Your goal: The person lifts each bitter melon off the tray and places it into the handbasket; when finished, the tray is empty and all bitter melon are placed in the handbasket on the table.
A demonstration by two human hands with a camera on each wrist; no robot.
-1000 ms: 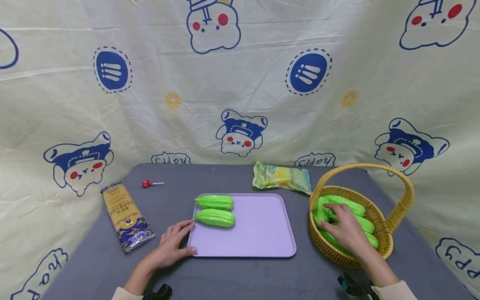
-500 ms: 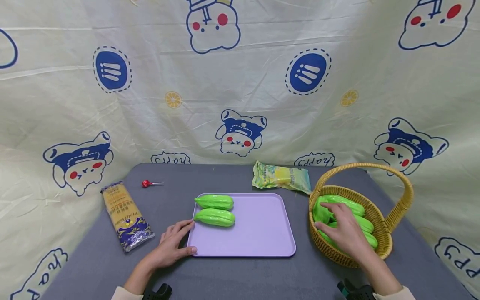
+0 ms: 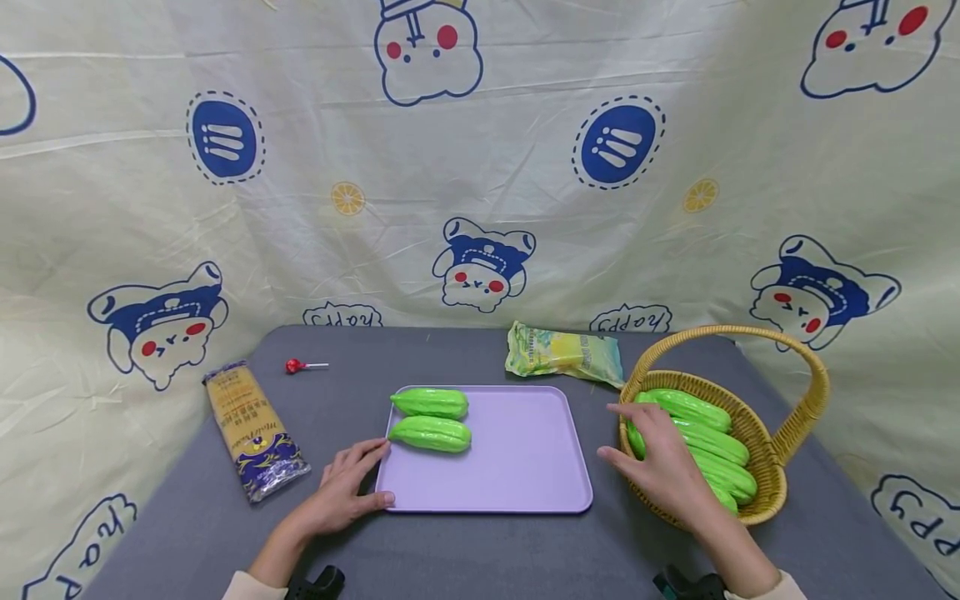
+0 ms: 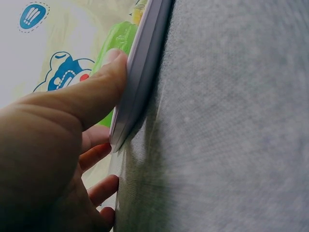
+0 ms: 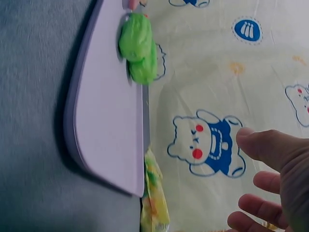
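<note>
My left hand rests at the left side of a lilac tray, thumb and fingertips touching its rim; in the left wrist view the thumb lies against the edge. Two glossy green ridged gourds, like bitter melons, lie side by side at the tray's back left. My right hand hovers over the left rim of a wicker basket, thumb and fingers spread with nothing between them. Inside the basket lie several more green gourds, partly hidden by the hand. The right wrist view also shows that hand empty.
A yellow-green packet lies behind the tray, near the basket. At the left are a long gold-and-blue packet and a red lollipop. The basket's tall arched handle rises at the right. A printed cloth hangs behind the table.
My right hand has moved left from over the gourds to the basket's left rim, uncovering more of them. The left hand and the tray stay where they were.
</note>
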